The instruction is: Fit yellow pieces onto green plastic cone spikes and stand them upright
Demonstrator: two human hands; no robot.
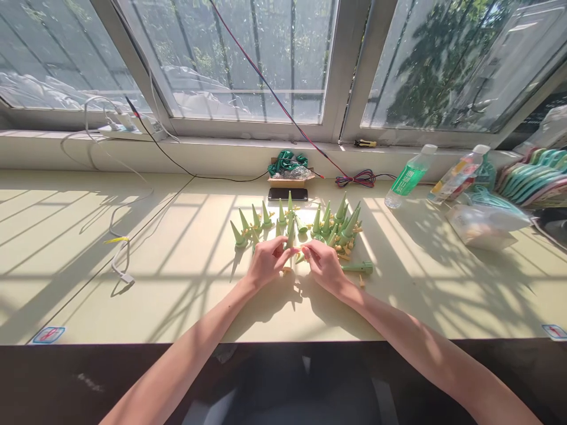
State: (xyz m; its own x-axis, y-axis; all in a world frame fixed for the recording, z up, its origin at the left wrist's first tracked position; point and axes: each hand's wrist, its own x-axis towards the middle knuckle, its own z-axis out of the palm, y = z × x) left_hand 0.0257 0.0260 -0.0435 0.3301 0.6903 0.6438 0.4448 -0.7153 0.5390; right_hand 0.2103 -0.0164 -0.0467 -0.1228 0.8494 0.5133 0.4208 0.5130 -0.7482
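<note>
My left hand [269, 261] is closed around a green pointed cone [290, 234], which stands upright between its fingers. Close beside it, my right hand [322, 263] pinches a small yellowish piece [298, 248] against the cone's side; its exact shape is hidden by the fingertips. Upright green cones [239, 235] stand beyond my left hand. More green cones [349, 227] cluster behind my right hand, with small yellow pieces [345, 251] scattered among them. A green tube-like part [358, 267] lies just right of my right hand.
A dark phone [287, 194] lies before a small box [287, 182] holding green material. Bottles [405, 180] and a plastic bag [482, 227] stand at right, near stacked coloured items [535, 177]. A white cable [121, 265] lies on the left; a power strip [128, 125] rests on the sill.
</note>
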